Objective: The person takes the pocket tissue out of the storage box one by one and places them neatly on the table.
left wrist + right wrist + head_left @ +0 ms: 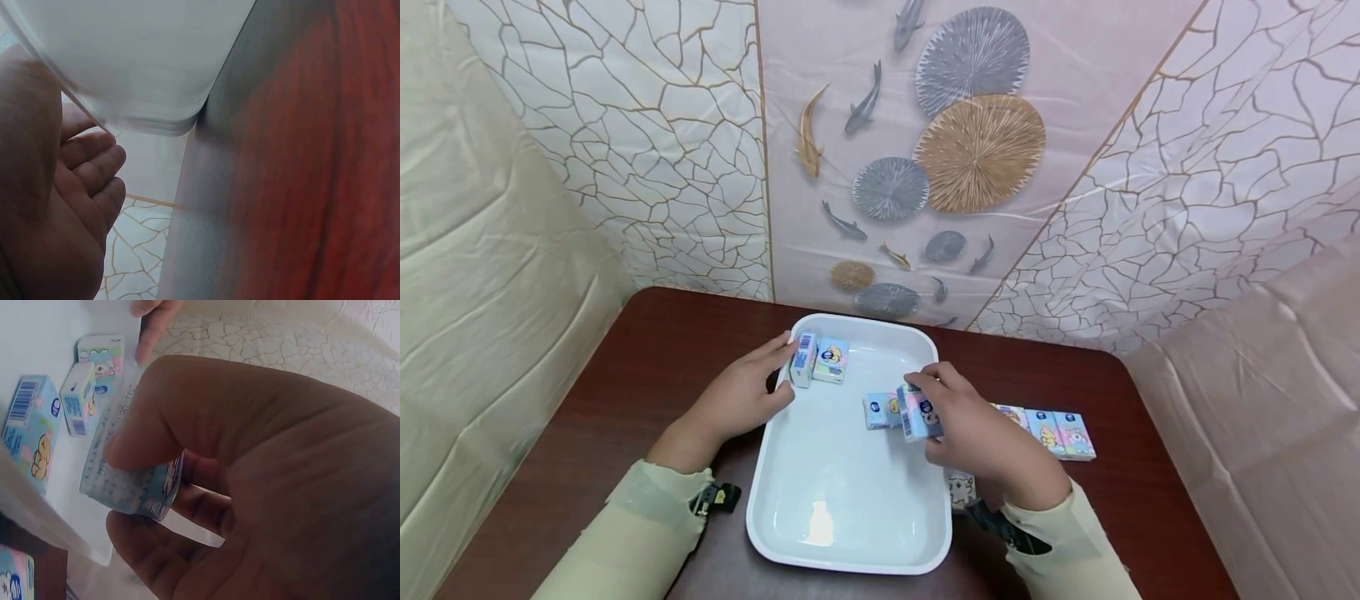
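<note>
My right hand (966, 425) grips a pocket tissue pack (917, 414) over the right side of a white tray (850, 508). In the right wrist view, the thumb lies across the crinkled face of that pack, with fingers on the opposite side. Partly behind it in the head view, another tissue pack (880, 411) lies flat in the tray. My left hand (741, 396) is at the tray's far left rim, its fingers loosely extended. Close to those fingertips, one tissue pack (803, 360) stands on edge beside a flat tissue pack (831, 361).
Right of the tray, a row of tissue packs (1060, 433) lies on the dark red-brown table (1120, 500), partly hidden by the right hand. Another patterned pack (961, 490) sits by the tray's right edge, below the right wrist. Patterned fabric (700, 167) hangs behind the table.
</note>
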Action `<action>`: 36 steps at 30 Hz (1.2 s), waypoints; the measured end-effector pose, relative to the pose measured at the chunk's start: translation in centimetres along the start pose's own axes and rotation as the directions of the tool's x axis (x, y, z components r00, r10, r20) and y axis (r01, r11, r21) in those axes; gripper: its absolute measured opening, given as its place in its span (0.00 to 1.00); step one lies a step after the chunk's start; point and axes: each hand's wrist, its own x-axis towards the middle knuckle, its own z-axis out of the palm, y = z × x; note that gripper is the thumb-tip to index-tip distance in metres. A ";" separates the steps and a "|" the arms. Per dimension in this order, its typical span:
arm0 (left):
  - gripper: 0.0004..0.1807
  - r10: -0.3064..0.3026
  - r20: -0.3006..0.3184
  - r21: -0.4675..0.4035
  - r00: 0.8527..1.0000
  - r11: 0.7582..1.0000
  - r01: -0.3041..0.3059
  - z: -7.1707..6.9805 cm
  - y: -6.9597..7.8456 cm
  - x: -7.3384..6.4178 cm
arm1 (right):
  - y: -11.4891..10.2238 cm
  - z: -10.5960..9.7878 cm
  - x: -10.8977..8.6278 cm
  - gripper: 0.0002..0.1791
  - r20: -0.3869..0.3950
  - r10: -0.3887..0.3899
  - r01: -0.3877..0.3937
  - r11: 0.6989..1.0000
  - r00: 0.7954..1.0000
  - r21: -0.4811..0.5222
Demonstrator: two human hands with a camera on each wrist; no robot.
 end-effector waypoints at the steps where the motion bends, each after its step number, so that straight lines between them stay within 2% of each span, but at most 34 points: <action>1: 0.39 0.000 -0.001 0.000 1.000 1.000 0.000 0.0 0.0 0.0 | 0.1 0.0 -0.2 0.49 -0.007 -0.001 0.001 1.000 1.000 0.001; 12: 0.39 0.007 -0.012 -0.009 1.000 1.000 -0.007 -0.1 0.0 0.1 | 2.1 -0.2 -2.9 0.49 -0.066 0.034 -0.034 0.999 0.997 0.001; 26: 0.39 -0.013 0.004 -0.003 1.000 1.000 0.013 0.0 -0.3 0.0 | 4.5 0.6 -5.0 0.48 -0.058 0.060 -0.064 0.996 0.997 -0.070; 36: 0.39 -0.003 -0.005 0.005 1.000 1.000 0.003 0.1 -0.2 0.0 | 6.2 1.1 -6.5 0.51 -0.044 0.144 -0.147 0.986 0.989 -0.075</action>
